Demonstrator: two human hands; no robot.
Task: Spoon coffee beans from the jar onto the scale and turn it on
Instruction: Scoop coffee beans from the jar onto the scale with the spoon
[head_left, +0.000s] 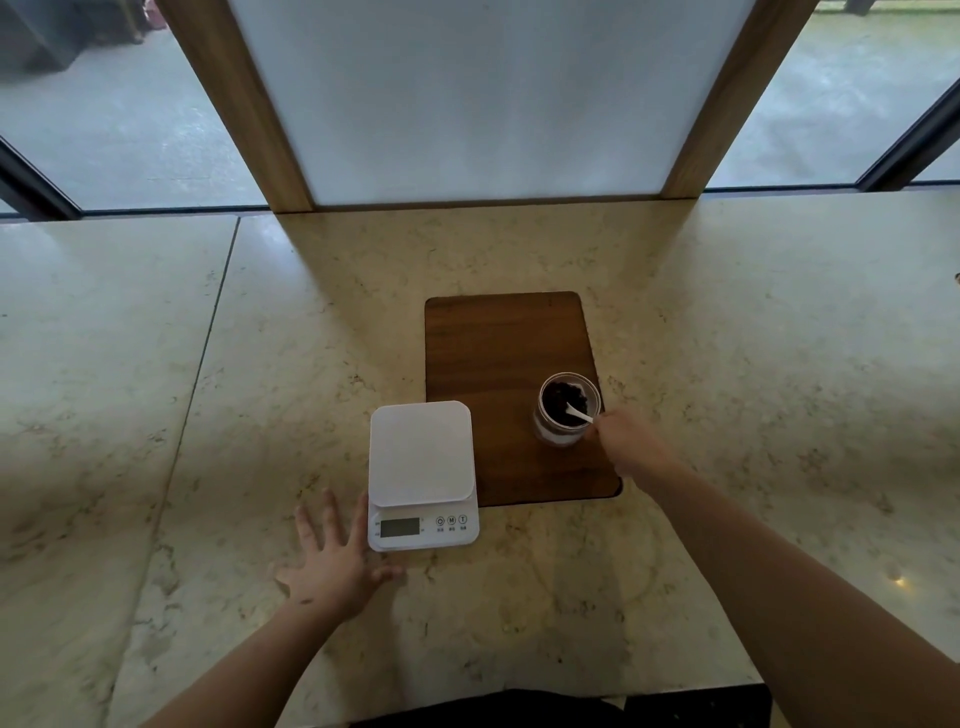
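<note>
- I am at the scooping step: my right hand (626, 448) has its grip closed on the handle of the white spoon (577, 413), whose bowl end sits down among the coffee beans (563, 401).
- The beans are in the open glass jar (566, 415), which stands upright on the near right part of the dark wooden board (498, 353). The jar looks well filled; no lid is on it.
- My left hand (335, 558) lies flat on the marble tabletop (727, 338) with its fingers spread and its grip released, holding nothing. Its index finger touches or nearly touches the left edge of the white scale (422, 473); I cannot tell which.
- The scale stands just left of the jar, overlapping the board's left edge. Its platform is bare, with no beans on it yet, and its display (400, 527) looks blank, so I judge it still off.
- Next, I judge, I must lift a loaded spoonful clear of the jar's rim, keep the spoon level across the short gap to the left, and tip it over the middle of the platform.
- The left hand is well placed to steady the scale, or to press the leftmost of the three round buttons (451, 520), which I take to be power.
</note>
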